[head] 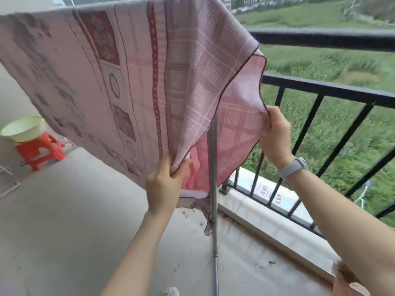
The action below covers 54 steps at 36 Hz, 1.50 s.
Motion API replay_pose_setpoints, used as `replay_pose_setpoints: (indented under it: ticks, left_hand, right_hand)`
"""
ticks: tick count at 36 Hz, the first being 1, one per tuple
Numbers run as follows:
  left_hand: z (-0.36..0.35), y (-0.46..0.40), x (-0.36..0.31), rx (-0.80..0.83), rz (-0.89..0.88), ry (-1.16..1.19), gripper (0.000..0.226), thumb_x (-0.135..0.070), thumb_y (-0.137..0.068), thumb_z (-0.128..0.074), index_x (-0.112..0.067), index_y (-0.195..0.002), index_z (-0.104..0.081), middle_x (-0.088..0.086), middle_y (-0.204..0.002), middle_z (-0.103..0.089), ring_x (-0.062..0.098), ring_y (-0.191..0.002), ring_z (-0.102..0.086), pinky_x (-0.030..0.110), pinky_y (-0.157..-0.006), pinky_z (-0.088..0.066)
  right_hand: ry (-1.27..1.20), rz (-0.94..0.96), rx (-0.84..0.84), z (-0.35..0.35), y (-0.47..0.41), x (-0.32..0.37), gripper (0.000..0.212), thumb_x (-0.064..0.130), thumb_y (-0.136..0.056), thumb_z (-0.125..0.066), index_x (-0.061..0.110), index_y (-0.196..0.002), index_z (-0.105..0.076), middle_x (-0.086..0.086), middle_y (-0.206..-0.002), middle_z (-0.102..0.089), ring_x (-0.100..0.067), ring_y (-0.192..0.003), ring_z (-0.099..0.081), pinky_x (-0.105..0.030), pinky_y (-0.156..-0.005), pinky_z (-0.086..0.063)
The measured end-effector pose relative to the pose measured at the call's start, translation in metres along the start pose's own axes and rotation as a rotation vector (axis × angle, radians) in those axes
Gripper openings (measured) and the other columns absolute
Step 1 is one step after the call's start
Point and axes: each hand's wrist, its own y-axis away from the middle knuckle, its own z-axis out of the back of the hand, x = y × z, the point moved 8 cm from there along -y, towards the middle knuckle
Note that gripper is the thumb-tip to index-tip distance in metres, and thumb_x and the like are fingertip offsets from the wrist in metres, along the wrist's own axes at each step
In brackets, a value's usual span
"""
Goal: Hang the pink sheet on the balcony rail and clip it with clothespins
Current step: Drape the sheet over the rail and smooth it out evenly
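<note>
The pink patterned sheet (132, 86) hangs folded over a high bar that runs from the upper left to the upper right, where the bare bar (324, 40) shows dark. My left hand (165, 182) pinches the front layer's lower hem. My right hand (275, 137), with a grey watch on its wrist, grips the back layer's edge further right. Both layers are spread apart near the sheet's right end. No clothespins are visible.
A metal pole (213, 189) stands upright behind the sheet. The black balcony railing (320, 88) runs along the right over a tiled ledge, with green field beyond. A pale basin (22, 128) sits on a red stool (40, 151) at the left.
</note>
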Motion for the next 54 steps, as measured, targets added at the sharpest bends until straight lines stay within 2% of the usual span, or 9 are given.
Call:
replay_pose_setpoints:
  ticks: [5,13,17,22,27,31,38,43,54]
  left_hand:
    - [-0.001,0.01,0.059,0.062,0.288,-0.173,0.028,-0.024,-0.082,-0.067,0.001,-0.081,-0.056,0.025,-0.065,-0.06,0.044,-0.06,-0.056,0.032,-0.055,-0.034]
    - [-0.051,0.087,0.092,0.268,0.584,-0.086,0.023,-0.022,-0.086,-0.061,0.0,-0.081,-0.056,0.02,-0.078,-0.064,0.04,-0.075,-0.059,0.036,-0.061,-0.041]
    - [-0.056,0.104,0.098,0.278,0.627,-0.074,0.025,-0.021,-0.086,-0.06,-0.007,-0.071,-0.047,0.019,-0.072,-0.063,0.038,-0.07,-0.056,0.031,-0.057,-0.033]
    - [-0.059,0.121,0.103,0.311,0.652,-0.072,0.032,-0.017,-0.086,-0.06,-0.014,-0.064,-0.036,0.017,-0.066,-0.057,0.036,-0.066,-0.049,0.031,-0.056,-0.028]
    - [-0.028,0.125,0.125,0.102,0.739,-0.093,0.008,-0.011,-0.089,-0.054,-0.005,-0.083,-0.055,0.014,-0.081,-0.064,0.033,-0.076,-0.056,0.029,-0.063,-0.033]
    - [-0.007,0.12,0.124,-0.04,0.735,-0.122,0.007,0.001,-0.084,-0.05,-0.003,-0.089,-0.055,0.016,-0.088,-0.063,0.032,-0.081,-0.055,0.026,-0.064,-0.029]
    - [-0.087,0.159,0.061,0.52,0.544,-0.013,0.025,-0.019,-0.091,-0.053,-0.012,-0.07,-0.042,0.02,-0.071,-0.058,0.036,-0.068,-0.05,0.032,-0.058,-0.03]
    - [-0.092,0.134,0.034,0.421,0.501,0.018,0.035,-0.019,-0.087,-0.061,-0.014,-0.063,-0.036,0.01,-0.06,-0.047,0.025,-0.059,-0.037,0.029,-0.057,-0.023]
    - [-0.091,0.111,0.021,0.442,0.385,-0.035,0.022,-0.026,-0.082,-0.064,-0.013,-0.073,-0.049,0.005,-0.077,-0.06,0.03,-0.076,-0.057,0.029,-0.065,-0.036]
  right_hand:
    - [0.047,-0.045,0.028,-0.008,-0.008,-0.017,0.021,0.013,-0.095,-0.044,0.0,-0.08,-0.052,-0.005,-0.066,-0.047,-0.019,-0.054,-0.04,-0.028,-0.054,-0.028]
    - [-0.182,-0.252,0.357,-0.083,0.058,-0.041,0.013,0.02,-0.089,-0.057,0.018,-0.081,-0.048,0.001,-0.078,-0.057,-0.017,-0.076,-0.056,-0.034,-0.074,-0.047]
    - [-0.291,-0.36,0.535,-0.114,0.073,-0.049,0.03,0.027,-0.088,-0.058,0.013,-0.113,-0.052,0.011,-0.103,-0.057,-0.01,-0.097,-0.054,-0.024,-0.082,-0.042]
    - [-0.157,-0.503,0.632,-0.137,0.099,-0.082,0.019,0.02,-0.088,-0.055,0.011,-0.07,-0.055,-0.004,-0.07,-0.056,-0.017,-0.072,-0.049,-0.028,-0.063,-0.035]
    - [0.137,-0.459,0.635,-0.112,0.098,-0.122,0.017,0.013,-0.089,-0.052,0.003,-0.092,-0.065,-0.017,-0.091,-0.065,-0.031,-0.087,-0.059,-0.031,-0.068,-0.039]
    - [0.272,-0.424,0.402,-0.058,0.06,-0.146,0.02,0.015,-0.091,-0.046,0.003,-0.08,-0.057,-0.017,-0.078,-0.061,-0.033,-0.073,-0.055,-0.034,-0.06,-0.035]
    - [0.181,-0.333,0.566,-0.07,0.112,-0.127,0.012,0.004,-0.085,-0.054,0.001,-0.083,-0.065,-0.019,-0.076,-0.068,-0.032,-0.072,-0.063,-0.041,-0.064,-0.048]
    - [0.269,-0.295,0.641,-0.068,0.148,-0.125,0.011,0.01,-0.085,-0.058,0.008,-0.083,-0.068,-0.022,-0.073,-0.067,-0.04,-0.072,-0.062,-0.04,-0.058,-0.044]
    - [0.034,-0.343,0.752,-0.074,0.143,-0.108,0.026,0.031,-0.09,-0.053,0.008,-0.088,-0.066,-0.005,-0.084,-0.07,-0.02,-0.079,-0.063,-0.037,-0.074,-0.049]
